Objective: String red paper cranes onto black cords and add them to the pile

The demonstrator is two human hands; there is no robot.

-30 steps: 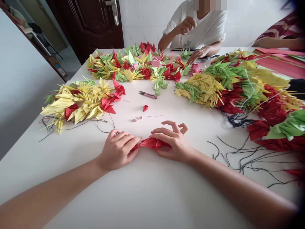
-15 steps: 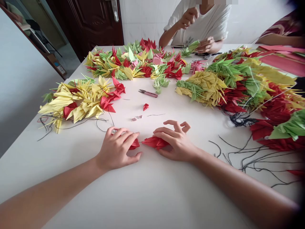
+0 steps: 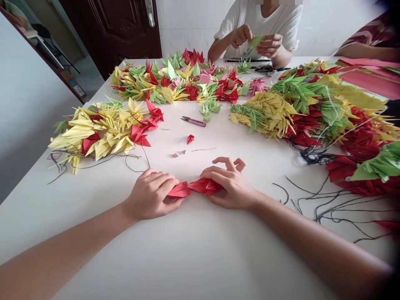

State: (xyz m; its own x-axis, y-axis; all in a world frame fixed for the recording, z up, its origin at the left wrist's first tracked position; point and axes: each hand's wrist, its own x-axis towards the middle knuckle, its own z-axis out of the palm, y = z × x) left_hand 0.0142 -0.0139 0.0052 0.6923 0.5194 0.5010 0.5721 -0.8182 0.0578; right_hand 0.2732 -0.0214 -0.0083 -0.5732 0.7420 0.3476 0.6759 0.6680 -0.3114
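Currently we grip red crane [image 3: 203, 186] between left hand [image 3: 150, 195] and right hand [image 3: 228, 183], both narrow, pressing it on desk [image 3: 193, 250] for steadiness.

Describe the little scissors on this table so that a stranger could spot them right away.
On the white table, heaps of paper cranes form a rough ring around an open middle. There, beyond the red folded paper between the person's left hand and right hand, lie small scissors, blades pointing left. Their pink handles and metal blades stand out among all the folded paper.
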